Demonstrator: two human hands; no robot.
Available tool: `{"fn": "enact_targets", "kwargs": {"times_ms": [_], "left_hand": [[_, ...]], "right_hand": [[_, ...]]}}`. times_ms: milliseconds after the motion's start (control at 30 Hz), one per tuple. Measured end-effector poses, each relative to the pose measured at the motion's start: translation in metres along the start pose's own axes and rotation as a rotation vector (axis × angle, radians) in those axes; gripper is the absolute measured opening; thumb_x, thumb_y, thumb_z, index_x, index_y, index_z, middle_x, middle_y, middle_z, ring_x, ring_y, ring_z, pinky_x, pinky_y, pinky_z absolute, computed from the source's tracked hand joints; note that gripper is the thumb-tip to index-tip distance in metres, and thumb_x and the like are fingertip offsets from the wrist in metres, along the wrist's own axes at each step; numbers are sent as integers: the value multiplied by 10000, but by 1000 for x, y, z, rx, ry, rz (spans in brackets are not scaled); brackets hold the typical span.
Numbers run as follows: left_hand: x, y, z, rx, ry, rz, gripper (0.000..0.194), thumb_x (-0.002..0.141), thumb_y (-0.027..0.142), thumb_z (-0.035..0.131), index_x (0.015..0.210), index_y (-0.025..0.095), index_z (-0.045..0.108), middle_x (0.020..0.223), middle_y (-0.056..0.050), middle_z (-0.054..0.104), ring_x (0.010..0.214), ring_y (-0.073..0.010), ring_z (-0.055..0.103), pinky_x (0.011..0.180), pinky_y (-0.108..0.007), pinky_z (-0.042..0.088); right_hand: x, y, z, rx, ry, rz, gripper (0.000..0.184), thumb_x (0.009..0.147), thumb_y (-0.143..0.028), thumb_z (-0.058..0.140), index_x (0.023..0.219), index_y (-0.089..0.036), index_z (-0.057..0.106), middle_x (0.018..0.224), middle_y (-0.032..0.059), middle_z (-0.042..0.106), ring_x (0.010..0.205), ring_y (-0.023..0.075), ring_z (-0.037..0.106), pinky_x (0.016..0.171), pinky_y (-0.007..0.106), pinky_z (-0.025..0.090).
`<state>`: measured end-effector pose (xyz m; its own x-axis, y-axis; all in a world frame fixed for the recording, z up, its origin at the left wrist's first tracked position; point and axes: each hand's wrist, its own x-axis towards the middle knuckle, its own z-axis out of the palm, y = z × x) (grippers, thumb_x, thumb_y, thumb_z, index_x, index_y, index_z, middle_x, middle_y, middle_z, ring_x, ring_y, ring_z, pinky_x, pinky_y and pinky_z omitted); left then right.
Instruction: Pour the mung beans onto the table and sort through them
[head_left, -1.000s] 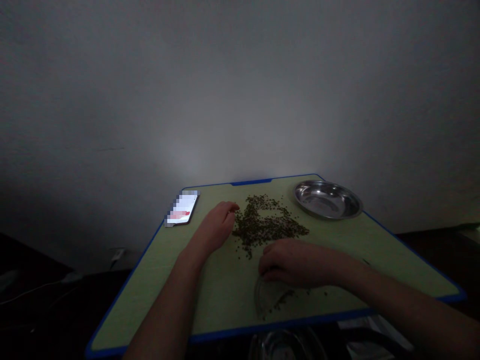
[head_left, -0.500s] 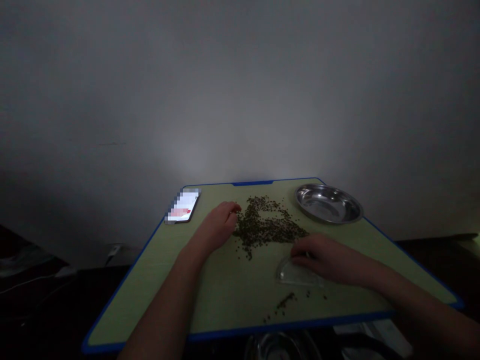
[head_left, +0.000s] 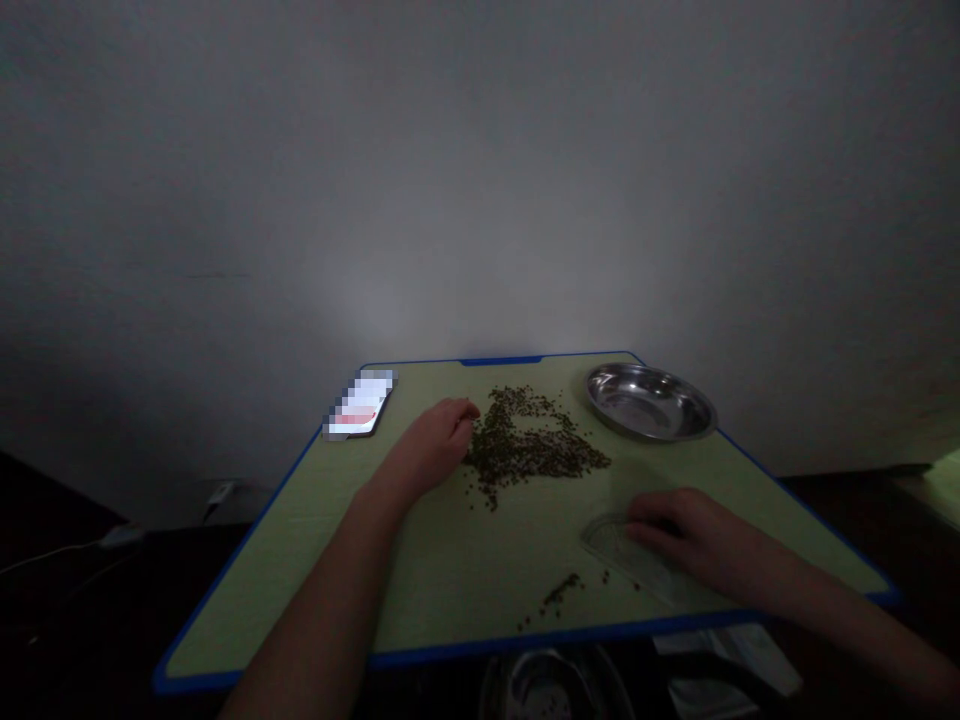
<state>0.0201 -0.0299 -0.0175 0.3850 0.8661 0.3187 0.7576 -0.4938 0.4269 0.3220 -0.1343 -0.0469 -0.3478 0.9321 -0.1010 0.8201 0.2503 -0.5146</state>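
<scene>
Small dark grains (head_left: 536, 457) lie spread in a loose pile on the green tabletop (head_left: 450, 580). My left hand (head_left: 444, 435) rests at the pile's left edge, fingers curled together; what they may hold is hidden. To the right and nearer me, my right hand (head_left: 671, 525) is closed in a pinch on a clear plastic protractor (head_left: 619, 550), tilted at the table surface. The protractor is apart from the main pile. A small cluster of grains (head_left: 561, 590) lies close to the front edge, just left of the protractor.
A shiny steel dish (head_left: 649, 405) sits at the back right, and a lit phone (head_left: 360, 405) at the back left. Below the front edge is a metal bowl (head_left: 555, 690) beside a pale packet (head_left: 731, 670). A wall (head_left: 480, 200) stands behind the table.
My right hand has moved right and toward me with the protractor, away from the pile, and the protractor has turned. My left hand has stayed by the pile. The view has shifted slightly.
</scene>
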Motion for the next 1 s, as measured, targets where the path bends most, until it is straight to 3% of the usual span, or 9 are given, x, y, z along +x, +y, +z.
{"fn": "enact_targets", "kwargs": {"times_ms": [333, 1000], "left_hand": [[0, 1, 0, 9, 2, -2, 270, 892, 208, 378, 980, 173, 631, 1018, -93, 675, 960, -221, 609, 865, -368, 470], [-1, 4, 3, -7, -12, 34, 295, 947, 335, 374, 916, 184, 626, 935, -80, 669, 860, -211, 598, 780, -354, 456]], "right_hand": [[9, -29, 13, -6, -23, -30, 280, 907, -301, 469, 701, -173, 610, 666, 20, 621, 618, 145, 550, 555, 266, 335], [22, -40, 12, -28, -38, -69, 239, 879, -280, 521, 709, -171, 651, 672, 18, 646, 605, 130, 542, 543, 259, 324]]}}
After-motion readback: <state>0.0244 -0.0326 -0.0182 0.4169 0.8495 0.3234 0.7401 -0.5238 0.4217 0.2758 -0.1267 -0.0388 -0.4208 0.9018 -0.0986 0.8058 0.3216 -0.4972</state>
